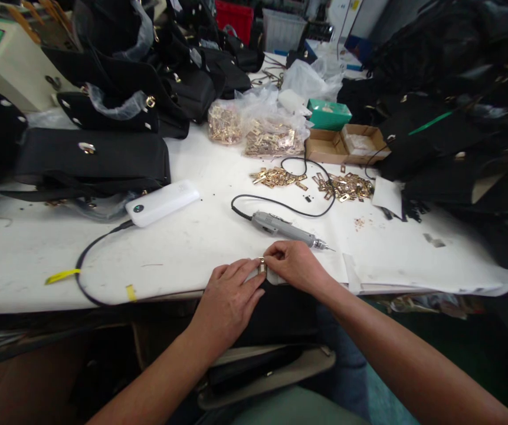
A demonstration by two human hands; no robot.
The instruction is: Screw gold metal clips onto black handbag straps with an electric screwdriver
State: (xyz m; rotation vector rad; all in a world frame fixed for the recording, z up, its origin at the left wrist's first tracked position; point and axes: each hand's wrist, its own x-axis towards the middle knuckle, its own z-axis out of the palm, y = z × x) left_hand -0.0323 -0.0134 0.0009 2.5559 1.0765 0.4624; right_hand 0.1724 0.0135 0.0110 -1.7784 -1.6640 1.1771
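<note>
At the table's front edge, a small gold-coloured metal plate [262, 267] lies on a bag piece, most of which my hands cover. My left hand [231, 294] rests over it with fingers stretched out, the fingertips on either side of the plate. The fingers of my right hand [293, 264] are pinched together at the plate's right edge; anything between them is too small or hidden to make out. Just beyond, a grey electric screwdriver [284, 227] lies with its bit pointing right. A black bag [275, 316] hangs below my hands over my lap.
Two piles of gold metal fittings [275, 176] [346, 186] lie farther back, near plastic bags of fittings [274, 139] and a cardboard box [324, 146]. A white power bank [165, 202] with a cable lies left. Black handbags [89, 153] crowd the left; dark bags [457, 147] the right.
</note>
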